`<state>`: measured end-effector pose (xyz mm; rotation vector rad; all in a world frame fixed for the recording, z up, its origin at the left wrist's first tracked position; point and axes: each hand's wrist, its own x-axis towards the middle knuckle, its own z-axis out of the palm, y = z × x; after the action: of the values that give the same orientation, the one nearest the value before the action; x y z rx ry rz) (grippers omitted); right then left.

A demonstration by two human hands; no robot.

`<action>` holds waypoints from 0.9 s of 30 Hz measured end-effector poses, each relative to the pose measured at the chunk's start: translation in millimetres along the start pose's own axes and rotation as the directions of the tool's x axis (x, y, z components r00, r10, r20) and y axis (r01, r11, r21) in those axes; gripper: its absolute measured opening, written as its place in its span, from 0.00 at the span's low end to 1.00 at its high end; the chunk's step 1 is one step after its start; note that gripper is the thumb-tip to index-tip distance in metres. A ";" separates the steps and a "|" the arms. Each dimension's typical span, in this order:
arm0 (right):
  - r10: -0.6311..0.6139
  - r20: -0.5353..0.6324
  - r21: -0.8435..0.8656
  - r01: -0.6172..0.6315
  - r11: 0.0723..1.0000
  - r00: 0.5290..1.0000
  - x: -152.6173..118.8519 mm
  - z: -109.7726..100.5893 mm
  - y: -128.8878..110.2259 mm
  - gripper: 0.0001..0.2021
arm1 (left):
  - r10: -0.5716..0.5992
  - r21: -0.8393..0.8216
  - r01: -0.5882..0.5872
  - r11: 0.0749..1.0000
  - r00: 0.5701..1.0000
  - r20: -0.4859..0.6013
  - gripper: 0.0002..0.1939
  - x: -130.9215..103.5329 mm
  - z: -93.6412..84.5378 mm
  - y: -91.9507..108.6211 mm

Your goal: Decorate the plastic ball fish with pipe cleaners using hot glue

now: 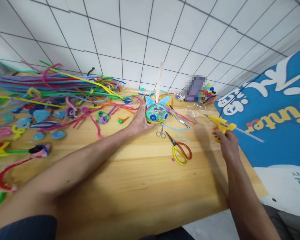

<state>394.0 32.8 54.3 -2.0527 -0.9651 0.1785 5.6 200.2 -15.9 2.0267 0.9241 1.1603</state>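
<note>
My left hand (139, 120) is closed round the left side of a small pipe-cleaner animal head (157, 113) with light blue ears, blue round eyes and a clear, shiny middle. A pale flat stick (159, 81) rises above it. Over the right side of the table, my right hand (227, 138) grips a yellow glue gun (220, 123), its nozzle pointing left and a clear glue stick jutting from its back. Scissors with red and yellow handles (181, 153) lie open between my hands. Smaller metal scissors (161, 133) rest just below the head.
A large bundle of coloured pipe cleaners (72, 83) lies along the back left. Several finished pipe-cleaner pieces (41, 116) spread below it. Clear plastic domes (192, 111) sit at the back right. A black cord (236, 90) crosses the blue printed banner (272, 133) at right.
</note>
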 end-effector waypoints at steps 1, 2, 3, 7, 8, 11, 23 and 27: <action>-0.030 0.055 0.135 0.022 0.991 0.998 -6.9 -1.4 -13.2 0.18 | 0.025 -0.006 -0.025 1.000 1.000 0.003 0.48 0.0 1.0 -0.3; -0.079 0.116 0.229 0.051 0.972 0.990 -13.9 -2.3 -27.9 0.18 | 0.049 -0.006 -0.049 0.999 0.999 0.005 0.48 0.0 1.9 -0.4; -0.136 0.176 0.278 0.083 0.957 0.975 -20.8 -2.5 -43.6 0.18 | 0.067 -0.003 -0.067 0.998 0.998 0.005 0.48 0.0 2.6 -0.3; -0.297 0.328 0.279 0.208 0.938 0.897 -43.8 7.4 -104.3 0.11 | 0.064 0.026 -0.064 0.998 0.998 -0.022 0.50 0.3 4.5 1.2; -0.342 0.351 0.311 0.236 0.921 0.871 -48.0 12.7 -116.8 0.10 | 0.055 0.037 -0.054 0.998 0.998 -0.026 0.52 0.2 4.7 1.5; -0.430 0.432 0.349 0.293 0.890 0.793 -56.6 31.1 -145.3 0.10 | 0.049 0.083 -0.048 0.995 0.999 -0.016 0.56 -0.8 5.4 2.0; -0.510 0.503 0.230 0.460 0.857 0.698 -63.7 40.9 -159.4 0.13 | 0.044 0.095 -0.041 0.995 0.999 -0.029 0.50 -3.3 9.3 8.6; -0.512 0.538 0.189 0.497 0.847 0.669 -64.4 40.7 -155.7 0.11 | 0.022 0.077 -0.018 0.997 0.999 -0.050 0.48 -2.4 7.4 9.3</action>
<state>242.6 68.8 130.5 -1.6333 -1.8655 0.5275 13.7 191.8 -12.9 2.0802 0.9892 1.2087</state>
